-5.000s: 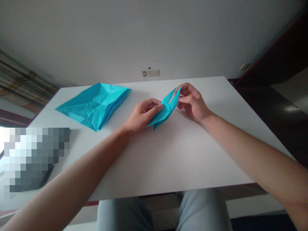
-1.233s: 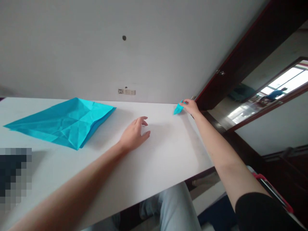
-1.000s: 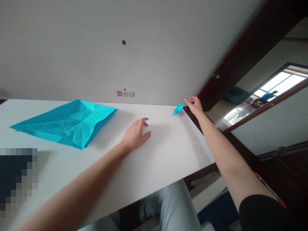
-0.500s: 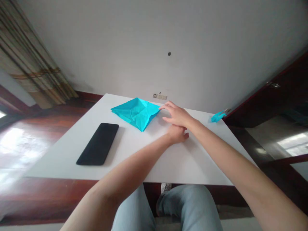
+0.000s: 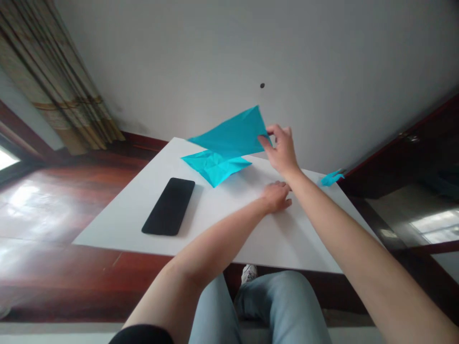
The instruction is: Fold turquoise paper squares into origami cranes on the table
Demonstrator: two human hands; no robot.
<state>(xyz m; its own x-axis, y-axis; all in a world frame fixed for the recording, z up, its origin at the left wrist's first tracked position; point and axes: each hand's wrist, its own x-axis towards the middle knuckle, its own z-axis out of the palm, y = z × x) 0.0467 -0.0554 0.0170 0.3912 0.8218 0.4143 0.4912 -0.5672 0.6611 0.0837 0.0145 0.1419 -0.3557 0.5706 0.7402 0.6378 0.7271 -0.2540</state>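
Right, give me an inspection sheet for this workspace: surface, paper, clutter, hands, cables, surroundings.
Surface: white table.
Paper: raised sheet, turquoise, above a creased sheet; whether they touch is unclear. Folded figure near the far right corner.
Clutter: flat black slab, on the table's left side.
Left hand: rests on the table, nothing seen held.
Right hand: pinches the raised sheet's edge.
Cables: nothing seen.
Surroundings: grey wall, patterned curtain, reddish floor.

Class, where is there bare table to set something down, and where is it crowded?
Bare table: near the front edge between the left forearm and right forearm; and between the black slab and left edge. Crowded: far middle, where the right hand holds the upper blue sheet above the lower blue sheet.
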